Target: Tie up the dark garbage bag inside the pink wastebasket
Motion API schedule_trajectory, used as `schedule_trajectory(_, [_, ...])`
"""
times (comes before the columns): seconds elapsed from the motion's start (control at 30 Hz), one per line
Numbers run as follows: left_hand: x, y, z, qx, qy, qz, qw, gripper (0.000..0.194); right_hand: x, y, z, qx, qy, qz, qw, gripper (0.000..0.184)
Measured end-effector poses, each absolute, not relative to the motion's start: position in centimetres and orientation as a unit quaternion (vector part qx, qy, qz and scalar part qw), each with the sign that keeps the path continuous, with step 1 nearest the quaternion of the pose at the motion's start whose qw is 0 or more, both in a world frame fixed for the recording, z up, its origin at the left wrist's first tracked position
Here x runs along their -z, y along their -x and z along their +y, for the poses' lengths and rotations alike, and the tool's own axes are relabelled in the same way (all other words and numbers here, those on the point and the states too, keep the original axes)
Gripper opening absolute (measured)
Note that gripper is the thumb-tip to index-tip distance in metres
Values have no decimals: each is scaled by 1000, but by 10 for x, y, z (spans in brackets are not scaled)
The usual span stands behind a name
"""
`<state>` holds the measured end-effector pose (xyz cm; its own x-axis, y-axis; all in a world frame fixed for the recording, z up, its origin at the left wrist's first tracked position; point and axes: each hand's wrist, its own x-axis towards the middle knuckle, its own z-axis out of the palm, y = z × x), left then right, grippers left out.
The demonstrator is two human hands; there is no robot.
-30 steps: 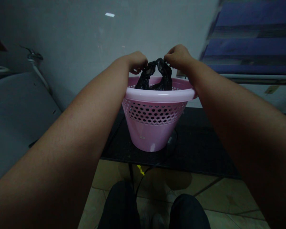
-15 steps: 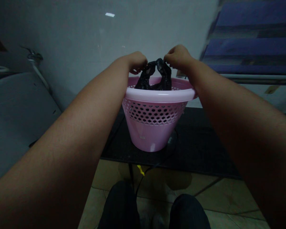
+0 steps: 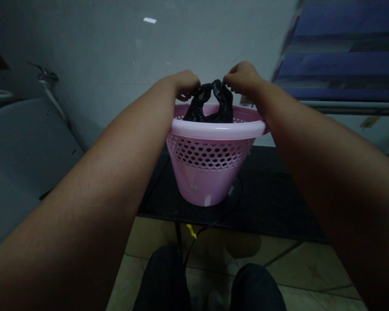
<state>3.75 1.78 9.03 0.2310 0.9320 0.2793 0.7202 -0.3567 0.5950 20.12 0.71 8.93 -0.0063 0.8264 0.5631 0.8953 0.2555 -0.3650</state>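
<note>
A pink plastic basket (image 3: 214, 162) with a perforated upper wall stands on a low black table (image 3: 272, 198). A black plastic bag (image 3: 214, 106) rises out of the basket's top. My left hand (image 3: 185, 84) is closed, pinching the bag's upper left part. My right hand (image 3: 243, 78) is closed on the bag's upper right part. Both hands are above the basket's far rim, close together, with the bag's top stretched between them.
A grey wall lies behind the basket. A striped blue surface (image 3: 343, 56) is at the upper right. A grey slanted panel (image 3: 22, 142) is at the left. A cable with a yellow tie (image 3: 191, 231) hangs below the table. My dark-clad knees (image 3: 207, 280) are at the bottom over tiled floor.
Almost nothing has changed; both hands stay closed on the bag's top, with only a slight shift of the bag between them.
</note>
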Motion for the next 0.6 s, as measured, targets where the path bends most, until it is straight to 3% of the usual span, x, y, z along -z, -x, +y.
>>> schedule_trajectory(0.6, [-91, -38, 17, -302, -759, 550, 173, 15, -90, -200, 6, 39, 632, -682, 367, 20])
